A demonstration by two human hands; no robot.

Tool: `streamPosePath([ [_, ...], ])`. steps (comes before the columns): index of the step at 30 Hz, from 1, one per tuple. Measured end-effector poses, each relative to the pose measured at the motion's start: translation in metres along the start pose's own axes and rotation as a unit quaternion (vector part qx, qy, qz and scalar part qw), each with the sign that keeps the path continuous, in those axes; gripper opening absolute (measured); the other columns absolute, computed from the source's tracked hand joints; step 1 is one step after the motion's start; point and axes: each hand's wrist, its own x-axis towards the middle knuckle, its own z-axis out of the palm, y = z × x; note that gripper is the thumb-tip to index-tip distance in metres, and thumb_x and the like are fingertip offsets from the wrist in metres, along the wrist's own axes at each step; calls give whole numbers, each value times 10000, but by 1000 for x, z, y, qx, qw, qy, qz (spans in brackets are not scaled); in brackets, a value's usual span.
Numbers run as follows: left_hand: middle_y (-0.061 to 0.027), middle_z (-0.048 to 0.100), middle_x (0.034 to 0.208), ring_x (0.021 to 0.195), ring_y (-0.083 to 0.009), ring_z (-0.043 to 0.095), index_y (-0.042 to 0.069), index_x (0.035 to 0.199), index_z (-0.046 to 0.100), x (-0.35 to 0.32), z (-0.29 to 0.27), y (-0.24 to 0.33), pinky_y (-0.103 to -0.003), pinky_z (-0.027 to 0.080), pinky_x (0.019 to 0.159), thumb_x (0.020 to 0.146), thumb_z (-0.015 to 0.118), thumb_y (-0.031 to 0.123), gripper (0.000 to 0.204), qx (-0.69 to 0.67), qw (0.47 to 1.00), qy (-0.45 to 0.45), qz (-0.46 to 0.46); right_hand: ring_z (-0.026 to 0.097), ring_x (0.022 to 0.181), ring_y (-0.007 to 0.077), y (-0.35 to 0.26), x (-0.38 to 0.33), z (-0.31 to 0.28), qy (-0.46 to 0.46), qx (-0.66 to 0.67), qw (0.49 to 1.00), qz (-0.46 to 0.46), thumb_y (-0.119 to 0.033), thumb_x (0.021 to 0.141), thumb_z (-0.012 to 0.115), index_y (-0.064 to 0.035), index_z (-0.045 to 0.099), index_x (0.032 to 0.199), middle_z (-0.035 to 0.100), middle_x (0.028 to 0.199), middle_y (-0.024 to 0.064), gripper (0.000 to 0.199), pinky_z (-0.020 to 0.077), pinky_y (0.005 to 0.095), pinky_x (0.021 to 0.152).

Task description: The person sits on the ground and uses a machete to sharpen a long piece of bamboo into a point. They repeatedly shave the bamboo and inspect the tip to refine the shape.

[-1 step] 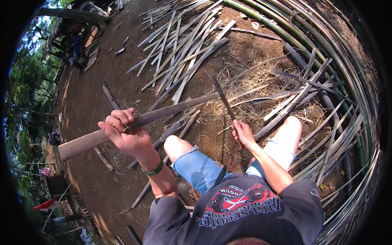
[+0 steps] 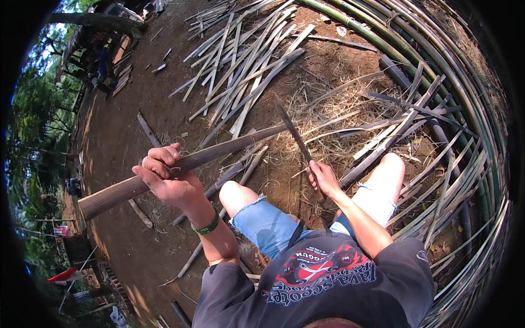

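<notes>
My left hand is wrapped round a long brown length of split bamboo, which slopes from the lower left up toward the middle. My right hand grips a long, dark-bladed knife by its handle. The blade points up and to the left, and crosses the far end of the bamboo. Whether its edge touches the bamboo I cannot tell. Below that far end, dry shavings cover the ground between and beyond my knees.
Many split bamboo strips lie in a heap ahead. Long green bamboo poles curve along the right side, with thin strips beside my right knee. Several loose bamboo pieces lie on the brown dirt floor. Trees and a small red-and-white flag show at left.
The knife's tip has swung slightly to the left across the bamboo's far end. My left hand and the bamboo have barely moved.
</notes>
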Motion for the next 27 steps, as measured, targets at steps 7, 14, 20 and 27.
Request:
streamPosePath([
  [7,56,227,548,484,-73,186,171,658,269,5,-13,-7,-243,170,463,1042,369,447,484,-69,996,-16,-47,424,512,120,26,38,4,-183,288,919,198,-528,994,366,-63,553,931,427,581,-26,505,387,283,488],
  [14,58,212,534,474,-72,167,176,670,250,-6,1,-12,-243,159,449,1040,363,462,482,-48,998,-5,-32,384,458,119,-18,30,39,-180,328,900,222,-542,979,410,-97,502,827,398,575,-39,479,350,271,435],
  [20,58,193,531,476,-67,154,177,668,227,-22,23,-11,-240,147,445,1049,330,456,484,2,999,38,-5,600,515,315,-80,-40,88,-74,-164,925,-333,-231,937,611,27,542,981,580,605,172,271,435,387,502],
  [27,59,198,528,478,-70,151,178,663,231,-18,24,-15,-247,138,452,1053,320,445,481,14,999,52,-7,613,622,455,-53,-19,86,-17,-170,957,-234,-293,947,586,14,537,949,553,575,243,311,456,481,524],
])
